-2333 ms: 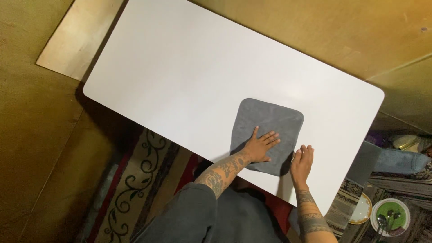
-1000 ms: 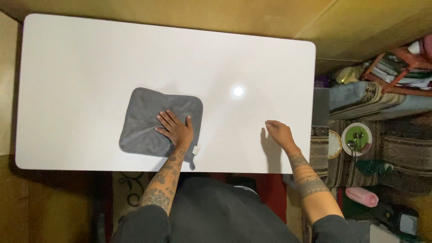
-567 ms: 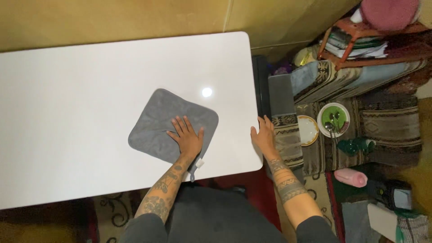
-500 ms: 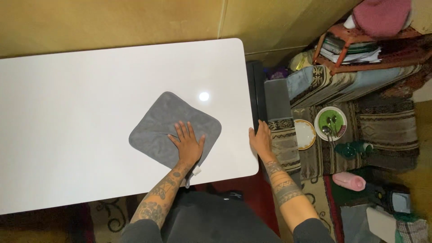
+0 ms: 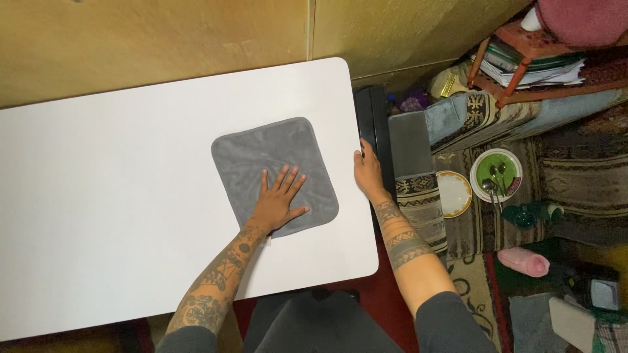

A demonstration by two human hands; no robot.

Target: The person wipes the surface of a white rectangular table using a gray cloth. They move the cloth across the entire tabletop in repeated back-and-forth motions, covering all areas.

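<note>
A square grey microfibre cloth [image 5: 275, 171] is spread flat near the right end of the white rectangular worktop [image 5: 118, 196]. The left hand [image 5: 278, 199] is pressed on it, fingers spread. The worktop's right edge is gripped by the right hand [image 5: 367, 173].

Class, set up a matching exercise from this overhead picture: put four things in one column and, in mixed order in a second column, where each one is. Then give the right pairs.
Things:
1. left hand
2. right hand
3. grey cloth
4. plate with two spoons

Places:
A. on the patterned rug, right of the table
B. gripping the table's right edge
C. spread flat on the white table
D. pressed flat on the cloth, fingers spread

Pairs: 1-D, 2-B, 3-C, 4-A
</note>
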